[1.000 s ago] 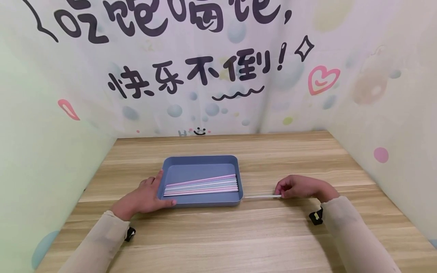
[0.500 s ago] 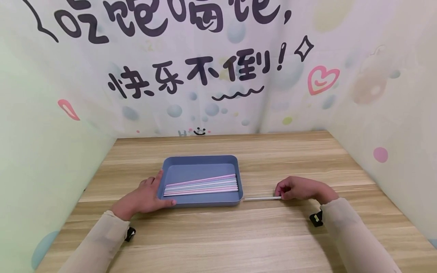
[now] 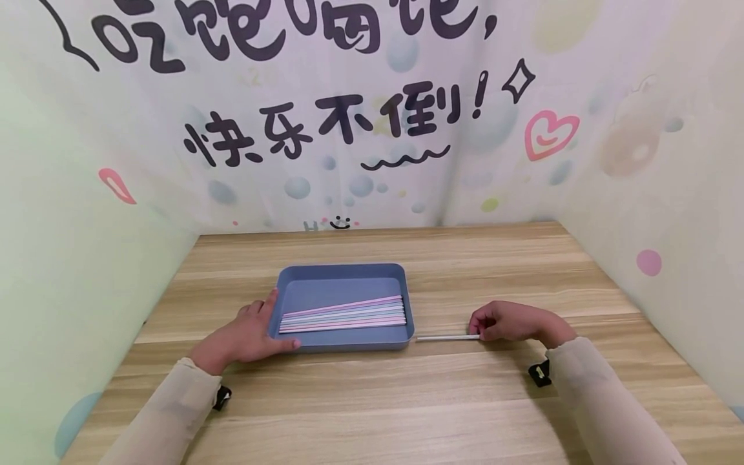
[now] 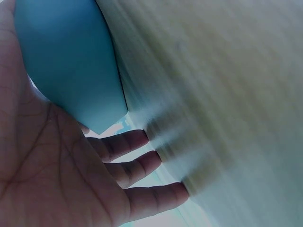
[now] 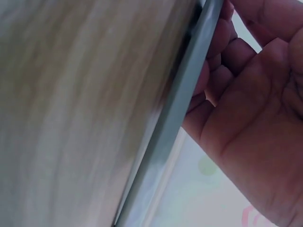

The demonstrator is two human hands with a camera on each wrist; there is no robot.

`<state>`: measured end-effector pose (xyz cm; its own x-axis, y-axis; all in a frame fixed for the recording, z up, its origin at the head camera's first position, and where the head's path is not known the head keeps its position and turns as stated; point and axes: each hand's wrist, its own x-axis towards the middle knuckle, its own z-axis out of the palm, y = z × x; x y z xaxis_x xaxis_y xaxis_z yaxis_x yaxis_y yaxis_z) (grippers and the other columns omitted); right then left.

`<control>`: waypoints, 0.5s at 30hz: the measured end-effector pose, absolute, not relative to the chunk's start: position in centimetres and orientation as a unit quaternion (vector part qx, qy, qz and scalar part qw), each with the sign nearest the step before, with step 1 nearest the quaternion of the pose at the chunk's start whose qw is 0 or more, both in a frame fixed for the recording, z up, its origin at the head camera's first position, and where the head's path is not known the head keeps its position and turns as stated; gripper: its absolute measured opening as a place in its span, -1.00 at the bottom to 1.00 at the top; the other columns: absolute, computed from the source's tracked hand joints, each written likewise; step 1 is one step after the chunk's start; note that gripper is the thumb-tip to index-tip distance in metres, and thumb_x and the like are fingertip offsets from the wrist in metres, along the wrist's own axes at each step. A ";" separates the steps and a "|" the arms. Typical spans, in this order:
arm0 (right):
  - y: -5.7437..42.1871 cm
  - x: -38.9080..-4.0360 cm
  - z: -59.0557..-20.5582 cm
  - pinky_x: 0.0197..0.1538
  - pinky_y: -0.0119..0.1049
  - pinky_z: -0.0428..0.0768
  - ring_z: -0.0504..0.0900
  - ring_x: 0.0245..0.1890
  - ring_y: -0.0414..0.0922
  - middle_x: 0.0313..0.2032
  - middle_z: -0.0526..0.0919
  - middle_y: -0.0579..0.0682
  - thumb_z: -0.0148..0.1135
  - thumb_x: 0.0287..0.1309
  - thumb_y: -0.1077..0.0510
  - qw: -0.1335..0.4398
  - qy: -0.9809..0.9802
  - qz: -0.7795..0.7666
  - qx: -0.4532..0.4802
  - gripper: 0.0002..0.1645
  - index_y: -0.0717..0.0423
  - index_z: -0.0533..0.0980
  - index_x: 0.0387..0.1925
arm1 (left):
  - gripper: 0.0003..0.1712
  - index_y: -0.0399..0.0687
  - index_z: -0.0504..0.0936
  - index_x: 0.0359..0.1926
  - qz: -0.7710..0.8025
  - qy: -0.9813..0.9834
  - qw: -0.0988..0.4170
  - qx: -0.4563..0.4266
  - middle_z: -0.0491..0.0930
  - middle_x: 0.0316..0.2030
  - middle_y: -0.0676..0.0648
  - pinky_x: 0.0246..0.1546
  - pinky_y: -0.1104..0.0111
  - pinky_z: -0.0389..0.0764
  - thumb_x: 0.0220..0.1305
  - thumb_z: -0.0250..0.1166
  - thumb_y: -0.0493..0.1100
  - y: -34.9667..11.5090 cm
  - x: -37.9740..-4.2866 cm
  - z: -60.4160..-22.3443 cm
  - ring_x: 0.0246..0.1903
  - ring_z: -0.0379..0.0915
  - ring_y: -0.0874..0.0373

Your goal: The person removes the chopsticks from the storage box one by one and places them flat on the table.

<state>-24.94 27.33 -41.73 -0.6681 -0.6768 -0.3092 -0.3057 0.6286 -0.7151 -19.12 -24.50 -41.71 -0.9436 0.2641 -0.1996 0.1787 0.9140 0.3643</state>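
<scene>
A blue-grey rectangular tray (image 3: pixel 325 290) sits on the table, holding several thin pink, white and blue sticks (image 3: pixel 343 315) in a row along its front half. My left hand (image 3: pixel 247 336) lies at the tray's left front corner, thumb along the front rim and index finger beside the left wall. In the left wrist view its other fingers (image 4: pixel 156 198) stretch out with tips at the tabletop. My right hand (image 3: pixel 511 321) pinches a thin pale stick (image 3: pixel 444 338) low over the table. The stick's left end points at the tray's right front corner; the hand hides part of it.
The wood-grain table (image 3: pixel 372 413) reaches back to a printed cloth wall (image 3: pixel 349 142) with dark lettering. Pale walls close in the left and right sides. A black strap piece (image 3: pixel 540 372) shows at the right cuff.
My right hand has dipped very slightly with the stick, which looks greyer now than a second ago. The left hand and the tray have stayed in place.
</scene>
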 end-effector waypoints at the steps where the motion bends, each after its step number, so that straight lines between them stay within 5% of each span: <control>1: 27.3 -25.0 -41.7 -0.31 -0.39 0.38 0.41 -0.40 -0.19 -0.42 0.49 -0.11 0.20 0.19 0.39 0.289 0.855 -0.321 -0.287 -0.82 0.09 0.61 -0.26 | 0.47 -0.39 -0.26 0.53 0.173 0.970 0.123 0.114 0.09 0.33 -0.59 0.17 -0.24 0.29 0.06 0.26 0.54 -24.5 -19.1 -41.7 0.31 0.05 -0.49; 15: 27.2 -24.8 -41.6 -0.31 -0.40 0.37 0.41 -0.41 -0.21 -0.44 0.47 -0.11 0.19 0.17 0.42 0.285 0.853 -0.319 -0.301 -0.81 0.11 0.59 -0.25 | 0.48 -0.39 -0.26 0.53 0.171 0.971 0.123 0.115 0.10 0.33 -0.59 0.17 -0.24 0.30 0.06 0.25 0.55 -24.5 -19.1 -41.6 0.30 0.06 -0.49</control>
